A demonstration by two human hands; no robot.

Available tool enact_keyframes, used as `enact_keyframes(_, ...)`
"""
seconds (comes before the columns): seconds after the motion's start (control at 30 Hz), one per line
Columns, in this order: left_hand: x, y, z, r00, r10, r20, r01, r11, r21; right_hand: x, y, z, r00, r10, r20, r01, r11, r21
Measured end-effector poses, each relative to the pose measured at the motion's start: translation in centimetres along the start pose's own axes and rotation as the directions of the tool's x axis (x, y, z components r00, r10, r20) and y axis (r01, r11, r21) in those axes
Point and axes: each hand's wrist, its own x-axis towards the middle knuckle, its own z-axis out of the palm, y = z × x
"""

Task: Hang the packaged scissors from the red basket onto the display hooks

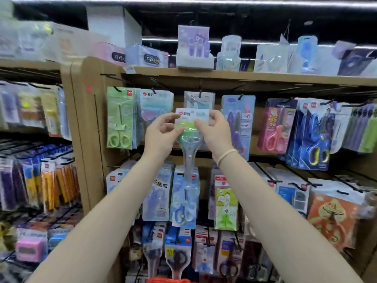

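Before the hooks, both hands' grip pinches the scissors pack [190,127] between them.

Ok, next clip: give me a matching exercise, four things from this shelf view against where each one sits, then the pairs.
Things:
1. green scissors pack
2. pink scissors pack
3. held scissors pack
4. red basket

Places:
A. bottom edge of the view
B. between left hand and right hand
C. top hook row, far left of the wooden unit
D. top hook row, right of the hands

Pairs: 1-C, 2-D, 3-B, 4-A
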Motion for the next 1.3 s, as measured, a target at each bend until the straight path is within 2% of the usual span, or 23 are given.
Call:
enact_keyframes(0.1,2.1,-0.2,-1.8,0.999,-0.003,-0.046,0.003,1.000,0.009,2.0,-0.2,2.1,0.992,-0.124,0.003,0.124,0.990,-0.067)
enact_keyframes(0.23,4.2,-0.2,-4.8,0.996,0.032,-0.080,-0.030,0.999,0.026,4.1,-0.4,5.3,0.967,-0.242,0.077,0.253,0.948,-0.193)
enact_keyframes(0.37,5.0,0.1,-7.0,0.992,0.100,-0.080,-0.097,0.995,0.036,4.8,-0.8,7.5,0.958,-0.234,0.165,0.251,0.963,-0.093)
enact_keyframes(0.53,6.1,0.1,-8.1,0.981,0.182,-0.068,-0.180,0.983,0.023,5.6,-1.5,8.6,0.955,-0.229,0.186,0.245,0.967,-0.071)
enact_keyframes(0.83,7.9,-0.7,-8.4,0.989,0.122,-0.080,-0.116,0.990,0.077,7.0,-1.3,9.6,0.976,-0.150,0.155,0.175,0.971,-0.163)
enact_keyframes(0.9,8.0,-1.1,-8.1,0.989,0.126,-0.074,-0.115,0.984,0.137,7.1,-0.6,9.6,0.967,-0.190,0.168,0.228,0.941,-0.249)
enact_keyframes(1.03,8.3,-2.5,-7.5,0.986,0.164,-0.023,-0.151,0.949,0.276,7.2,1.2,9.4,0.921,-0.298,0.251,0.387,0.780,-0.491)
enact_keyframes(1.17,8.9,-3.3,-7.0,0.989,0.146,-0.033,-0.120,0.908,0.402,7.4,2.2,9.4,0.942,-0.203,0.267,0.327,0.733,-0.597)
enact_keyframes(1.3,9.1,-3.5,-6.8,0.996,0.086,0.028,-0.088,0.855,0.511,7.1,2.3,8.9,0.947,-0.075,0.313,0.276,0.689,-0.669)
